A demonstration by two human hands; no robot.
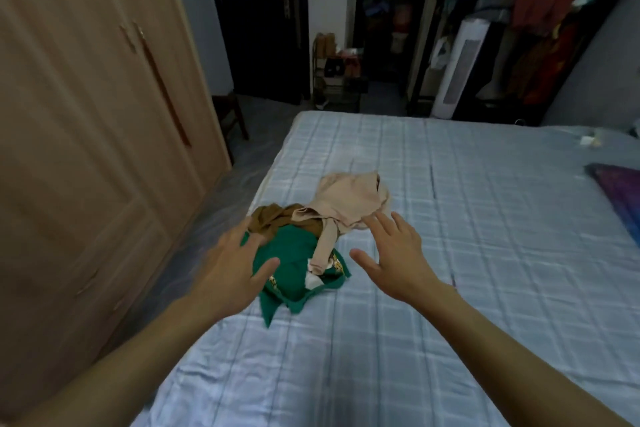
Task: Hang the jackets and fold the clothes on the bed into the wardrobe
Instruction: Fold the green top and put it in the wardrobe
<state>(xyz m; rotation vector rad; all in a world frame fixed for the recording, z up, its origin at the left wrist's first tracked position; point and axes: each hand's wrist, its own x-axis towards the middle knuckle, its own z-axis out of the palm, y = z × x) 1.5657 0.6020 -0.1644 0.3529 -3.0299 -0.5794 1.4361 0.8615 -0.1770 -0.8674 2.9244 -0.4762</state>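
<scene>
Now stretches both bare arms forward over the blue checked bed (450, 226). Holds the left hand (235, 264) flat and spread, fingers straight, grasping nothing, above the left side of a small clothes heap, right where the brown garment (273, 217) meets the green garment (294, 264). Cannot tell whether palm or fingers actually touch the cloth. Holds the right hand (394, 253) just as released, fingers splayed and thumb out to the left, just right of the heap. Brings its fingertips up to the near edge of the beige long-sleeved top (346, 198); cannot tell contact there either.

Finds the heap near the bed's left edge, between the two hands. Sees the green garment nearest, crumpled, with gold trim and a white patch showing. Sees the brown garment bunched at the heap's far left. Sees the beige top at the far right, one sleeve trailing down across the green cloth.

Faces a light wooden wardrobe (86, 115) along the left, doors closed, with a strip of floor between it and the bed. Looks past the far end of the bed to a dark door (270, 18), a shoe rack (334, 73), a white tower fan (460, 70) and a rack of hanging clothes (547, 11). Catches a purple patterned cloth (620, 191) on the bed at the right edge.
</scene>
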